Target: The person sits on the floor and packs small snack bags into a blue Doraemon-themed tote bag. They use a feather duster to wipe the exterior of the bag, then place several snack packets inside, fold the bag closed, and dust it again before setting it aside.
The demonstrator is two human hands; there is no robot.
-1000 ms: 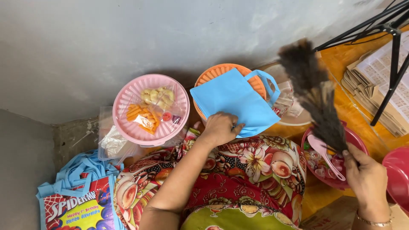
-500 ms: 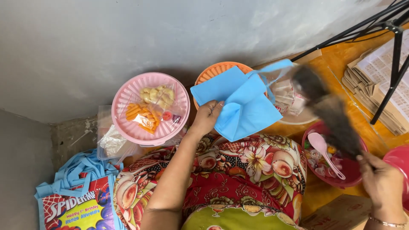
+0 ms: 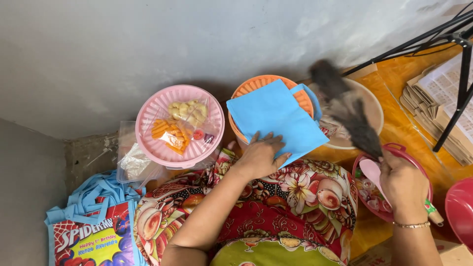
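Observation:
My left hand (image 3: 261,156) presses flat on a blue fabric bag (image 3: 276,118) that lies over an orange ribbed plate (image 3: 256,84), its fingers spread on the bag's near edge. My right hand (image 3: 405,183) grips the handle of a dark feather duster (image 3: 345,106), whose blurred feathers reach up over a beige bowl (image 3: 372,106) just right of the bag. Under my right hand sits a dark pink bowl (image 3: 401,150) with a pink spoon (image 3: 373,172) and small sweets in it.
A pink ribbed plate (image 3: 152,113) holds clear packets of yellow and orange snacks (image 3: 178,129). A stack of blue printed bags (image 3: 91,231) lies at the lower left. Black tripod legs (image 3: 460,74) and stacked folded cartons (image 3: 433,106) stand at right, a red bowl (image 3: 460,212) at the edge.
The duster has swung left, from beside the pink bowl to over the beige bowl. My left hand slid down the blue bag and now lies flat on it.

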